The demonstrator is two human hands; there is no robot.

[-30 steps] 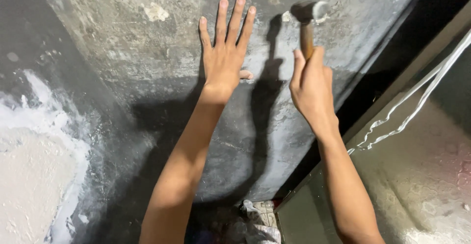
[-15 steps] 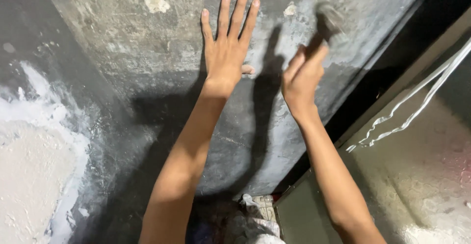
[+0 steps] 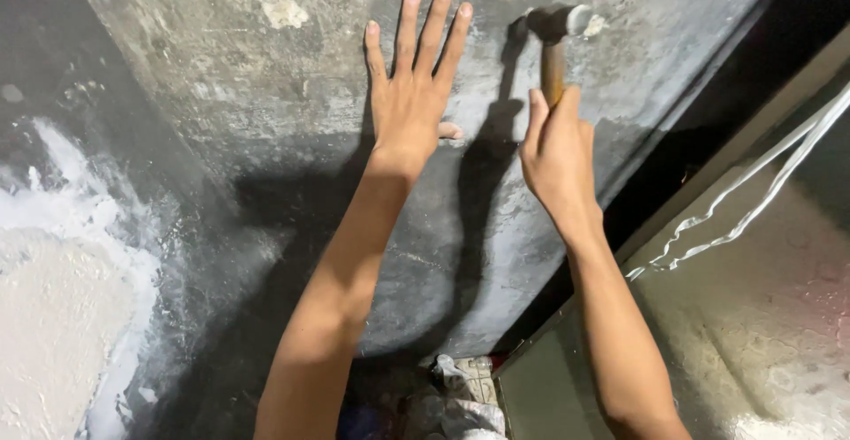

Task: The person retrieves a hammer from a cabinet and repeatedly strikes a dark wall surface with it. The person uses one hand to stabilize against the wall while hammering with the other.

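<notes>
- Lowest in view, between the two forearms: crumpled plastic wrapping (image 3: 456, 400) on the floor, partly in shadow.
- Lower right: a pale, stained panel (image 3: 761, 316) with a twisted white cord (image 3: 753, 201) strung slantwise across it.
- Far left: a rough patch of white plaster (image 3: 62, 298) spread over the dark surface.
- Right hand (image 3: 560, 152) closed around the wooden handle of a hammer (image 3: 555, 46), fingers wrapped, thumb up along the shaft (grip low on the handle).
- Hammer upright, its dark metal head at the top, right by the grey wall (image 3: 266, 95); cannot tell whether touching.
- Left hand (image 3: 414, 95) flat against the wall, fingers straight and slightly spread, thumb sticking out toward the hammer side; holding nothing.
- Just beside each other, the two hands, not touching.
- Farthest up: a chipped pale spot (image 3: 283, 11) in the wall's coating.
</notes>
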